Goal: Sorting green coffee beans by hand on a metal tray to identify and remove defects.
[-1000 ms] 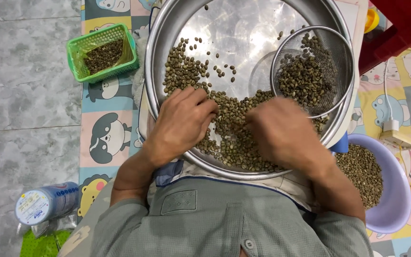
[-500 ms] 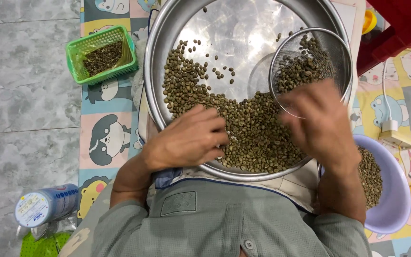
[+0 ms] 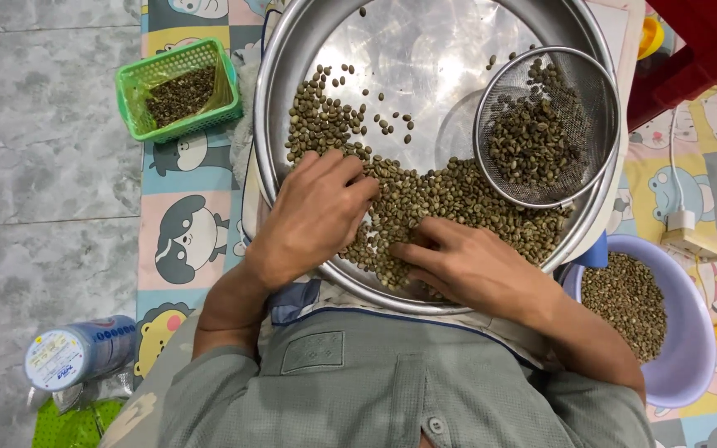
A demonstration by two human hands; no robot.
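Taking the big steel tray [image 3: 292, 50] on the person's lap as the marker and reading across from its left: a blue-capped tin [image 3: 72, 358] lies on the grey floor well off the tray's near-left, and a small green basket [image 3: 130, 91] with a dark handful of picked-out beans sits on the cartoon play mat [image 3: 188, 241] just beside the tray's left rim. Over the tray's left half, the left hand [image 3: 313, 216] lies palm down with loosely curled fingers on the green coffee beans [image 3: 450, 195], pressing on them rather than pinching any that I can see; it is back near where it lay a second ago, after sliding toward the tray's near rim. The real change is the right hand [image 3: 475, 270]: half a second ago it was up by the round wire sieve [image 3: 545, 124] at the tray's right side, a blur, and now it has dropped to the near rim, fingers flat and spread among the beans, holding nothing visible. That looks like one drop made into the sieve and the hand returned to pick again. Beside the tray's right rim, a lilac plastic basin [image 3: 695, 348] holds more beans.
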